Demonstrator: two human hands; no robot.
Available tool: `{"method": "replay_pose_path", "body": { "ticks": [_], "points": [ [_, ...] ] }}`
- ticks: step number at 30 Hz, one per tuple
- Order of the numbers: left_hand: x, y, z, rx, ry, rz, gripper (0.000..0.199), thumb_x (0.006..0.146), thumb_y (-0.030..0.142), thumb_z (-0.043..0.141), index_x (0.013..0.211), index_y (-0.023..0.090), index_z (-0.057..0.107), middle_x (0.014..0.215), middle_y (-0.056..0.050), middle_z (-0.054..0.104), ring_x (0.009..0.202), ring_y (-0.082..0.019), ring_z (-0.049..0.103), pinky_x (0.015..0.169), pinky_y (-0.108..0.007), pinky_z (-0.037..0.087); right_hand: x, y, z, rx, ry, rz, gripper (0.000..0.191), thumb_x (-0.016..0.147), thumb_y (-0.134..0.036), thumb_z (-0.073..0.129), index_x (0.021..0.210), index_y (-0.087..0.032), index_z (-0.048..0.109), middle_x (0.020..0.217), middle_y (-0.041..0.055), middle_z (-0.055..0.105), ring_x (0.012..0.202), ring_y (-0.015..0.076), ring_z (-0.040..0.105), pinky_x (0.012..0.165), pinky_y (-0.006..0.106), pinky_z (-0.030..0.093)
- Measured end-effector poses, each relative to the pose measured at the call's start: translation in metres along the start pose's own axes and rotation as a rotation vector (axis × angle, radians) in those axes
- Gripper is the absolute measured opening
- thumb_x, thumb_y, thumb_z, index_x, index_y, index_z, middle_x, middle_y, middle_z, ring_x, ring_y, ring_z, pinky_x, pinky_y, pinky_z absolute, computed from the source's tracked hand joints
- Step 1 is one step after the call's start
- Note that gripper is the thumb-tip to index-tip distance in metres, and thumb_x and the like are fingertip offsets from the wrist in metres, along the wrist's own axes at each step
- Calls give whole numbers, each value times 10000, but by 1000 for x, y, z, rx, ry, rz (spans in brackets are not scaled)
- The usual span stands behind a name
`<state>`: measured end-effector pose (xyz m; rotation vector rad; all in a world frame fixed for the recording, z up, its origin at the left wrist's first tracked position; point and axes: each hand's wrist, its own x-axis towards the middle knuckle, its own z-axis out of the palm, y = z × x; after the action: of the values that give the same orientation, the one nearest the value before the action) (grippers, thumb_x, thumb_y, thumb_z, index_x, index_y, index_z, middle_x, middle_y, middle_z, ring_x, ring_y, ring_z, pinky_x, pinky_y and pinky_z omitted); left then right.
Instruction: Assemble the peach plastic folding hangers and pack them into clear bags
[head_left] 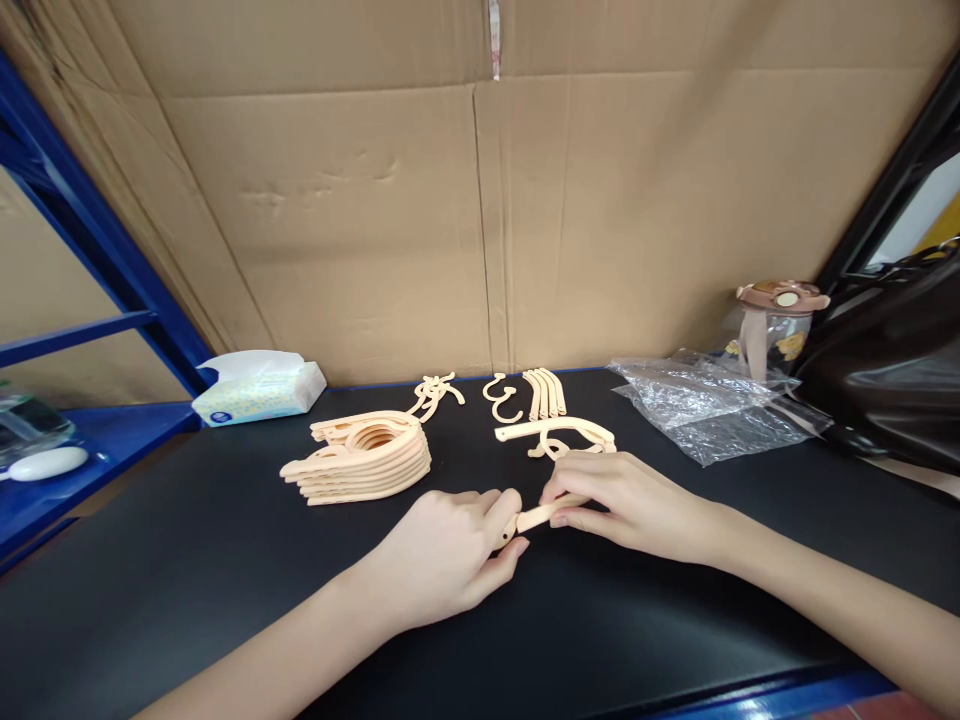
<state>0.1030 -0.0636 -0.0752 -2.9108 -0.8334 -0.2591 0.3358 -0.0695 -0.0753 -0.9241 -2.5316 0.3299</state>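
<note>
Near the middle of the black table, my left hand is closed on a cream plastic piece with a small hole. My right hand pinches a cream plastic strip whose end meets that piece. The hands partly hide both parts. Just beyond my right hand lie a curved cream arm and a hook-shaped piece. To the left sits a stack of folded cream hangers. Further back are a small heap of cream pieces, loose hooks and a row of curved arms.
A tissue box stands at the back left beside a blue frame. Clear plastic bags, a lidded bottle and a dark bag are at the right. Cardboard rises behind the table.
</note>
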Motion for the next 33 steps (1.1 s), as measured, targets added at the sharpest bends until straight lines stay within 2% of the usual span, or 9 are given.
{"method": "replay_pose_path", "body": {
  "ticks": [3, 8, 12, 15, 18, 24, 29, 31, 33],
  "points": [
    [0, 0, 1, -77, -27, -16, 67, 924, 232, 417, 880, 194, 449, 738, 30, 607, 602, -127, 594, 486, -223, 337, 0, 1, 0, -34, -19, -18, 127, 934, -262, 492, 948, -206, 605, 869, -1, 615, 794, 125, 543, 712, 257, 422],
    [1, 2, 1, -131, -37, -65, 84, 906, 229, 439, 832, 202, 407, 668, 46, 598, 530, -118, 562, 458, -210, 304, -1, 1, 0, -31, 18, -59, 136, 926, -266, 503, 953, -211, 625, 870, 7, 626, 800, 127, 557, 716, 261, 444],
    [2, 1, 2, -110, -35, -70, 89, 905, 209, 423, 825, 206, 385, 644, 53, 591, 514, -119, 553, 457, -214, 282, -1, 2, -3, -21, 211, -37, 170, 918, -307, 507, 908, -197, 636, 881, 32, 614, 827, 135, 565, 707, 261, 481],
    [2, 0, 4, -94, -34, -66, 87, 910, 217, 424, 831, 204, 389, 654, 51, 593, 524, -125, 559, 466, -220, 280, -1, 4, -10, -133, 319, 16, 207, 915, -314, 505, 846, -200, 664, 1014, 65, 608, 934, 170, 550, 764, 303, 486],
    [2, -1, 6, -95, -32, -73, 84, 913, 221, 420, 835, 201, 396, 653, 49, 590, 529, -126, 557, 470, -221, 282, -1, 8, -16, -240, 265, 64, 224, 919, -305, 503, 849, -224, 699, 1145, 59, 589, 1030, 201, 521, 859, 366, 444],
    [2, -2, 5, -125, -53, -51, 67, 916, 225, 409, 855, 201, 424, 693, 42, 586, 576, -124, 550, 506, -230, 312, 1, 11, -14, -201, 99, 109, 231, 939, -343, 472, 962, -240, 677, 1026, 23, 643, 1010, 188, 537, 903, 368, 389],
    [1, 1, -2, -150, -57, 28, 68, 797, 158, 488, 771, 195, 437, 672, 44, 530, 587, -121, 480, 526, -241, 338, 2, 12, -11, -217, 118, 133, 239, 935, -361, 473, 1058, -231, 633, 1051, 33, 617, 1006, 189, 531, 908, 360, 376],
    [2, 3, -5, -112, -38, 53, 78, 759, 125, 488, 745, 191, 447, 694, 24, 522, 646, -142, 476, 535, -252, 350, 2, 12, -11, -232, 140, 151, 243, 933, -364, 476, 1082, -238, 621, 1064, 33, 608, 997, 190, 529, 901, 358, 378],
    [3, 4, -7, -67, 4, 66, 70, 779, 117, 478, 763, 184, 485, 773, -3, 545, 754, -172, 495, 605, -276, 393, 1, 13, -10, -257, 155, 176, 251, 930, -373, 479, 1098, -244, 614, 1074, 34, 603, 994, 195, 526, 901, 363, 375]
  ]
}}
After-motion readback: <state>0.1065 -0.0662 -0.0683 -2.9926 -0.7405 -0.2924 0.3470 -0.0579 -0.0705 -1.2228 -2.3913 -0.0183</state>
